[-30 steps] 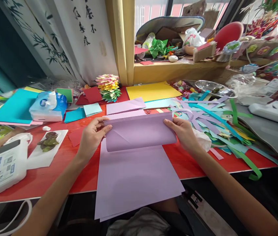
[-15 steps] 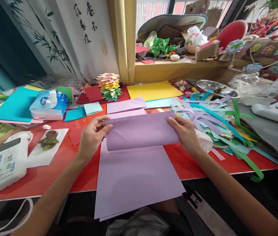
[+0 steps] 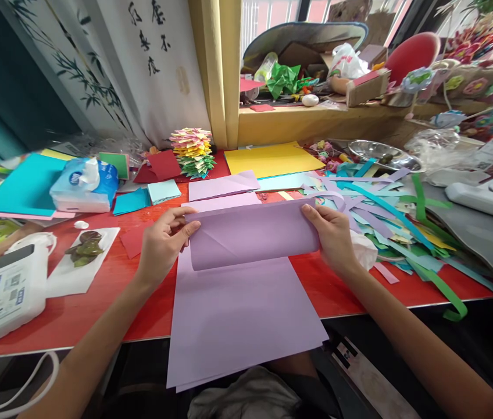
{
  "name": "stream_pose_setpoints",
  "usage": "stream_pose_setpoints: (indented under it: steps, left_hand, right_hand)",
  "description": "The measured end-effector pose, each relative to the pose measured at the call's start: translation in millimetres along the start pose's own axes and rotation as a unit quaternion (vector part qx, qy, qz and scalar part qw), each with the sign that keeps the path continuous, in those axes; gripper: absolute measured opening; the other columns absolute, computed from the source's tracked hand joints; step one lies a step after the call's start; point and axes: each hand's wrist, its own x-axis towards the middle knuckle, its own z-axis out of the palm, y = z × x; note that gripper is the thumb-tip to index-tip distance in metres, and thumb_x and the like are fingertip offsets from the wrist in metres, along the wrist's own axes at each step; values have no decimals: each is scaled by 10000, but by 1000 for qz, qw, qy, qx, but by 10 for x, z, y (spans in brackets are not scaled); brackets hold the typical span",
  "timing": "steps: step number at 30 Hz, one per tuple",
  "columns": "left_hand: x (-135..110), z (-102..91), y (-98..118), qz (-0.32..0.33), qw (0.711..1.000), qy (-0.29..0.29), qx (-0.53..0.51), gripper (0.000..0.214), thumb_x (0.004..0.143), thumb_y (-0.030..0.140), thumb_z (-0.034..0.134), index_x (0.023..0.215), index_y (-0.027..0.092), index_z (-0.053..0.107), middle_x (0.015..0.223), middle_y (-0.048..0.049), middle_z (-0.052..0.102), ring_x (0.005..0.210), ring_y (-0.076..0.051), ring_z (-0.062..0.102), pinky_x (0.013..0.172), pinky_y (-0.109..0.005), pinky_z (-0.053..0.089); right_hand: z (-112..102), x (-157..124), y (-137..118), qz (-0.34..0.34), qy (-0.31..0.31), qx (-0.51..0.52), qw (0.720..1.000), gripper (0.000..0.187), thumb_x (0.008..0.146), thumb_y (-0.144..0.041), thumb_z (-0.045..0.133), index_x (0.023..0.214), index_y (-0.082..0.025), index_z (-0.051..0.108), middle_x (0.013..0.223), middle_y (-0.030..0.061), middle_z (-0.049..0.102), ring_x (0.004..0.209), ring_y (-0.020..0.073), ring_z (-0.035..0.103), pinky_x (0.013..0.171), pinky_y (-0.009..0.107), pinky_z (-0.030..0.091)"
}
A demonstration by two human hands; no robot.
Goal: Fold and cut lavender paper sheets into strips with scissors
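A sheet of purple paper (image 3: 253,233), bent over with a rounded lower fold, is held up between my two hands. My left hand (image 3: 165,241) pinches its upper left corner between thumb and fingers. At the upper right corner, my right hand (image 3: 331,233) grips it the same way. Below it, more purple sheets (image 3: 246,326) lie stacked and stick out past the table's front edge. Just behind the held sheet are folded light purple pieces (image 3: 222,185).
On the red table (image 3: 150,314), paper strips (image 3: 386,215) are heaped at right, near a metal bowl (image 3: 386,154). A tissue pack (image 3: 84,186), a white device (image 3: 9,294) and a layered paper model (image 3: 192,152) stand at left and back. Yellow paper (image 3: 272,160) lies behind.
The right corner of the held purple sheet has moved very slightly to the right with my right hand. Both hands keep their hold, and the rest looks the same.
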Motion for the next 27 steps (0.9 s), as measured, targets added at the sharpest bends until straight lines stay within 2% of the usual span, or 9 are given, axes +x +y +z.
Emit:
stream_pose_setpoints:
  steps: [7,12,27]
  left_hand:
    - [-9,9,-2,-2,1000,11,0,227,740,293,635,950,210,614,529,60,488,434,-64,432,421,-196,358]
    - [-25,12,-4,6,1000,18,8,211,741,285,633,935,201,622,499,67,484,413,-57,431,414,-191,358]
    - [-57,11,35,3,1000,27,2,196,749,297,628,914,193,637,488,65,512,394,-63,446,414,-206,368]
  right_hand:
    - [7,-4,-14,-14,4,-8,1000,413,746,-433,627,523,-174,395,562,-39,279,498,73,226,420,229,179]
    - [19,-6,-20,-48,27,-18,998,351,751,-402,629,559,-176,443,593,-32,315,530,81,260,443,231,205]
    - [10,-2,2,-66,33,-42,996,438,771,-443,598,520,-181,353,578,-36,243,513,90,215,447,255,168]
